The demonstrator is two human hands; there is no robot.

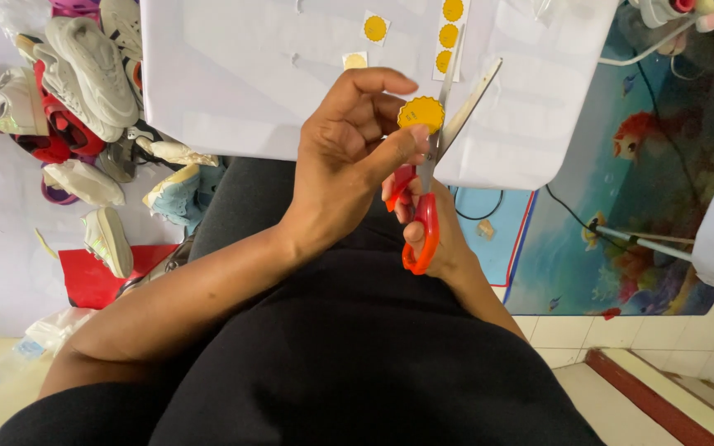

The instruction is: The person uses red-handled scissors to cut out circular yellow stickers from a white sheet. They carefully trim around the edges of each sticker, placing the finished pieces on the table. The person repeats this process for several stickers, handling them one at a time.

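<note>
My left hand (349,157) pinches a small round yellow paper disc (420,112) with a scalloped edge between thumb and fingers. My right hand (435,235), mostly hidden behind the left, grips red-handled scissors (425,219). Their steel blades (464,99) stand apart and point up and away, right beside the disc. Both hands hover over my lap, just in front of a white sheet (249,83) that lies on a surface ahead.
On the white sheet lie a strip of yellow discs (448,35) and two single ones (375,28). A heap of shoes (84,91) is at the left, red paper (92,277) below it. A fish-patterned mat (646,190) and cables lie at the right.
</note>
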